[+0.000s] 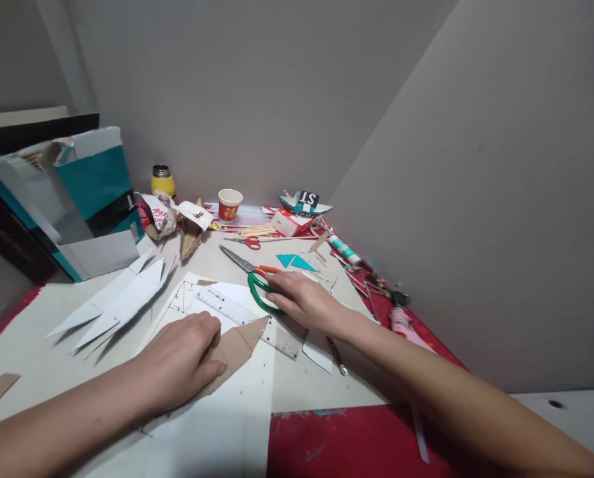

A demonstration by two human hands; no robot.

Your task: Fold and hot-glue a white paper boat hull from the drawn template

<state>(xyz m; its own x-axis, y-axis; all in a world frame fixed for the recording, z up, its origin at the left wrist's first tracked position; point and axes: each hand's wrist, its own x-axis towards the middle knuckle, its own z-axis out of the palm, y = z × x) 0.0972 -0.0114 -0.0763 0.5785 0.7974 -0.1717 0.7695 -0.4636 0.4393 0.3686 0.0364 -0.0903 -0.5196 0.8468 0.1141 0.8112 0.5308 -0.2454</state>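
Note:
My left hand (190,355) is closed at a pointed piece of brown cardboard (239,342), with the thumb along its near edge. That cardboard lies over white paper, its tip toward the right. My right hand (301,300) is at the handles of the large scissors (257,289), which have one green and one orange loop. Its fingers bend over the loops, and the blades, closed together, point away to the left. A clear ruler (227,309) lies between the hands, partly under the cardboard. Left of it is a white sheet with drawn lines (177,299).
White pointed card shapes (122,299) rest at left, before a teal and white box (95,186). Farther back are a paper cup (229,206), a yellow bottle (162,180) and small red scissors (251,243). Teal scraps (297,261) and a tube (345,250) lie to the right.

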